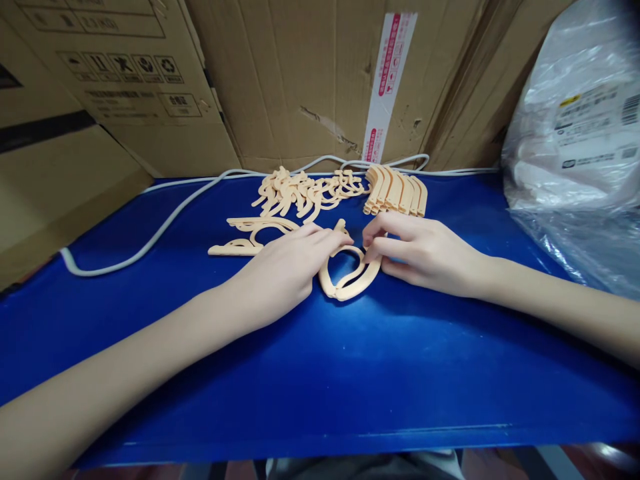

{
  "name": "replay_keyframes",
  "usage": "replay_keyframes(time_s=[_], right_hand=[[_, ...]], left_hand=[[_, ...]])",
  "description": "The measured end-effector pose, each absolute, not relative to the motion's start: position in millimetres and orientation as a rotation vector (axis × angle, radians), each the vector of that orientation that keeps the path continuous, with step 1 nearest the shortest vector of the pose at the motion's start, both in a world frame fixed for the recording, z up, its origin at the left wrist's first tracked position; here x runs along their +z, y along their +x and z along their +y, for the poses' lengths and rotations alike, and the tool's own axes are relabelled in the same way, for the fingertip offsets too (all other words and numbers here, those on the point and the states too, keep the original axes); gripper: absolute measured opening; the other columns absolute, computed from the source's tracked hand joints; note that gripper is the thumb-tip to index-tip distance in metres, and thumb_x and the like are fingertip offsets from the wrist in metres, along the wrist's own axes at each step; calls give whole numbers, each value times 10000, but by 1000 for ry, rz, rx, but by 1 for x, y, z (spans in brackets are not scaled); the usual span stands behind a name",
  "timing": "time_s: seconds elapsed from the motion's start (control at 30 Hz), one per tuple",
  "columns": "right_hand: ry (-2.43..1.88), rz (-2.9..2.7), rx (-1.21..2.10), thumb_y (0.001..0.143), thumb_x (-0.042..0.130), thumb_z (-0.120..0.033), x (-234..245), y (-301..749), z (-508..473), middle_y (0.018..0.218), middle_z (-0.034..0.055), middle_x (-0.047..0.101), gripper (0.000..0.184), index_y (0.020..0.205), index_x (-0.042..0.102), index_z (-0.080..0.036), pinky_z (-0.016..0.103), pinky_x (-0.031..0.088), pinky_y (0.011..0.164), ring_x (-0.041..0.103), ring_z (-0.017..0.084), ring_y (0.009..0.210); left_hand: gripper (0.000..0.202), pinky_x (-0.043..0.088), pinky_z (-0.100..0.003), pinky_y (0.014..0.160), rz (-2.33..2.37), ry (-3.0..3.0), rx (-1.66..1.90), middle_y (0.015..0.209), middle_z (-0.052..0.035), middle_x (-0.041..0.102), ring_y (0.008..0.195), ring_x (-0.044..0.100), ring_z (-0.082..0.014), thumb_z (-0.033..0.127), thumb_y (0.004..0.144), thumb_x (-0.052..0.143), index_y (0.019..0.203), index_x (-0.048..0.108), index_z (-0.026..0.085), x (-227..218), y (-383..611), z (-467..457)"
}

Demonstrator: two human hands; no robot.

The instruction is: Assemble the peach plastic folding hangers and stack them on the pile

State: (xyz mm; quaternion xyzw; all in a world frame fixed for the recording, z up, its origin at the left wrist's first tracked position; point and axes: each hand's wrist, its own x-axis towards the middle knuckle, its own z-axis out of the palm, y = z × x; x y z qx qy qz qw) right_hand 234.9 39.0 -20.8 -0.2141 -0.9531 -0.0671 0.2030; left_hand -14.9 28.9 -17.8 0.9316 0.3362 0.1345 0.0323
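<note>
A beige plastic folding hanger [356, 287] lies on the blue table surface in front of me, its curved arms bent round into a loop. My left hand [287, 270] is closed on its left side, fingertips near the upper end. On the right side, my right hand [425, 250] pinches the other arm with bent fingers. Part of the hanger is hidden behind the fingers. Just left of my left hand lie beige folded hangers [235, 249], partly covered by that hand.
Behind my hands are a loose pile of beige hook pieces [295, 190] and a neat stack of curved beige arms [395, 190]. A white cable [150, 250] runs along the back and left. Cardboard boxes [300, 80] wall the back; a clear plastic bag [575, 133] stands right.
</note>
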Motion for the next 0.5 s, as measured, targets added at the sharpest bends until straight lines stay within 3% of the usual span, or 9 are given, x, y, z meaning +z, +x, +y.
replay_keyframes(time_s=[0.3, 0.5], right_hand=[[-642, -2645, -610, 1000, 438, -151, -17, 233, 41, 941, 117, 676, 243, 909, 663, -139, 325, 488, 706, 603, 214, 814], [-607, -2671, -692, 1021, 420, -177, -22, 236, 44, 1052, 100, 711, 249, 1036, 665, -135, 331, 488, 732, 628, 208, 828]], left_hand=[[327, 483, -347, 961, 954, 2918, 485, 1131, -65, 648, 1081, 579, -209, 74, 992, 400, 1256, 571, 162, -24, -15, 30], [334, 513, -386, 890, 855, 3060, 491, 1085, -104, 677, 1015, 616, -252, 97, 1013, 353, 1178, 643, 101, -24, -15, 32]])
